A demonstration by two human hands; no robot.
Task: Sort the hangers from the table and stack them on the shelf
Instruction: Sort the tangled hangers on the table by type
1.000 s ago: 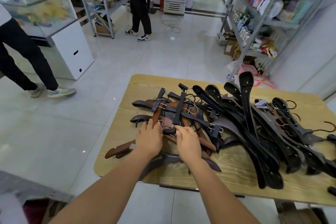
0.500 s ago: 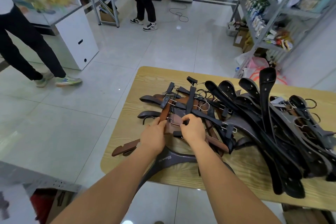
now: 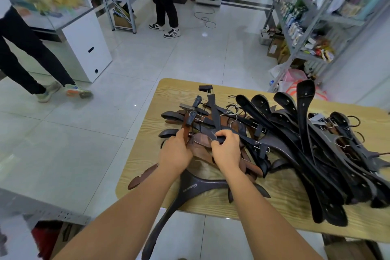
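1. the hangers [image 3: 306,133] lie in a tangled heap on the wooden desk [image 3: 168,95]. black ones are piled toward the desk's right side, and brown and dark clip hangers are mixed at its left-middle.
2. the left hand [image 3: 175,153] is over the desk's left-middle, its fingers [image 3: 181,134] curled round the lower end of a brown clip hanger [image 3: 186,123].
3. the right hand [image 3: 228,150] is just beside it. thumb and fingers pinch a dark clip hanger [image 3: 215,116] that points toward the desk's far edge.
4. a dark grey hanger [image 3: 196,186] lies under both forearms, one arm overhanging the desk's near edge.
5. a metal shelf [image 3: 295,34] of packaged goods stands beyond the desk's far right corner.
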